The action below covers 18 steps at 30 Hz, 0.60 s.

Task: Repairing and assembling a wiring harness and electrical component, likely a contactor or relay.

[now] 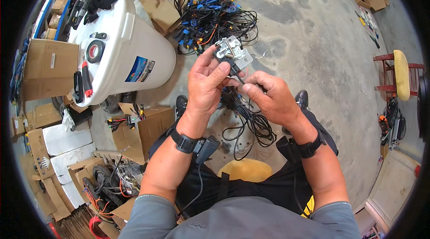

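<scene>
My left hand (202, 82) is closed around a silver metal lock mechanism (236, 51) with a black plastic part, held up in front of me. Its flat plates, one with holes, point away from me. Just right of it, my right hand (274, 98) pinches a black cable (240, 79) running from the black part. Fingers hide where the cable enters. Below the hands, a tangle of black cables (251, 124) lies on the floor between my legs. Beyond them is a large heap of black wiring harnesses (215, 19) with blue and yellow connectors.
On my left, a white bucket (148, 55) bears a roll of black tape (95, 51) and red-and-black pliers (86, 79). Cardboard boxes (51, 66) crowd that side. At right stand a red stool with a yellow seat (401, 75) and several tools along the wall.
</scene>
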Tool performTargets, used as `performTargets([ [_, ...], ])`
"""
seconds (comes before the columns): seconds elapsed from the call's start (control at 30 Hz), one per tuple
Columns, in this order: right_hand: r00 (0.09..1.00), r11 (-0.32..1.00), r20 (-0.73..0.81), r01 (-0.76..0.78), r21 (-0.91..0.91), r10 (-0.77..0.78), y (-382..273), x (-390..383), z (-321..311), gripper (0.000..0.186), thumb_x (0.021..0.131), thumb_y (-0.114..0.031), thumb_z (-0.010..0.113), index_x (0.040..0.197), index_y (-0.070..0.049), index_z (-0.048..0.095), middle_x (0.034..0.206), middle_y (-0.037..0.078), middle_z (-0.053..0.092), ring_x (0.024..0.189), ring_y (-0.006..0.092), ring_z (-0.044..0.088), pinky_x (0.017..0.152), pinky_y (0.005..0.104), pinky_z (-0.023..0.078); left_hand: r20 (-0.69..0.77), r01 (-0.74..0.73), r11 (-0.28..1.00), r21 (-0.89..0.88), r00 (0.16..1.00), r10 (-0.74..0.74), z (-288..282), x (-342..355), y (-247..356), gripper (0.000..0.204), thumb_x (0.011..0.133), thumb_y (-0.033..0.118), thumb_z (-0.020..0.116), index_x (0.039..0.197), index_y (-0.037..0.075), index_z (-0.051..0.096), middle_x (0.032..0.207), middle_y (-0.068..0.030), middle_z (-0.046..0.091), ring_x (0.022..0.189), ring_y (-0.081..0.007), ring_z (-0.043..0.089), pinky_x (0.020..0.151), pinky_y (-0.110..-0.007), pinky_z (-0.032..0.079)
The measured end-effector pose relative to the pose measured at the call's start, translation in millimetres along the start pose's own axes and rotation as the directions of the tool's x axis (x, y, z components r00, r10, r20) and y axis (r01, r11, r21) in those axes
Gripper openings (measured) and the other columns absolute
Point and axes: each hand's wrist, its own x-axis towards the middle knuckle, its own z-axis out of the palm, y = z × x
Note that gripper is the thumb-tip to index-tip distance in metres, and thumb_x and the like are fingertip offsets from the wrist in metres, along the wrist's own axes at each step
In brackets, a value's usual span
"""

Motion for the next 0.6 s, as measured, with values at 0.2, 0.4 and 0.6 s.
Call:
performTargets([
  [0.2,0.997,1.0,-0.073,-0.017,-0.006,0.017,-0.6,-0.1,0.1,0.016,0.091,-0.013,0.059,0.09,0.002,0.063,0.075,0.016,0.063,0.067,0.0226,0.061,0.064,0.0362,0.048,0.026,0.0,0.999,-0.032,1.0,0.0,1.0,-1.1,-4.7,0.051,0.095,0.01,0.062,0.141,0.002,0.04,0.112,-0.0182,0.065,0.087,-0.029,0.069,0.065,-0.034,0.061],
  [0.4,0.998,0.999,-0.069,-0.012,-0.043,0.009,1.9,-0.7,-1.4,0.016,0.089,-0.013,0.059,0.086,0.002,0.063,0.074,0.016,0.062,0.065,0.0224,0.06,0.061,0.036,0.048,0.004,0.027,0.999,-0.031,1.0,-0.027,2.8,-3.0,-5.6,0.049,0.095,0.006,0.06,0.14,0.0,0.041,0.112,-0.0192,0.065,0.088,-0.0278,0.069,0.065,-0.033,0.061],
  [0.6,1.0,1.0,-0.016,-0.008,-0.017,0.008,7.2,-0.4,-5.5,0.017,0.089,-0.015,0.062,0.086,0.001,0.065,0.074,0.015,0.062,0.064,0.0191,0.058,0.062,0.0338,0.048,-0.044,0.071,0.997,-0.02,0.996,-0.072,-0.2,-0.3,-0.8,0.047,0.092,0.005,0.056,0.137,-0.001,0.044,0.115,-0.0181,0.065,0.088,-0.0272,0.069,0.068,-0.036,0.061],
])
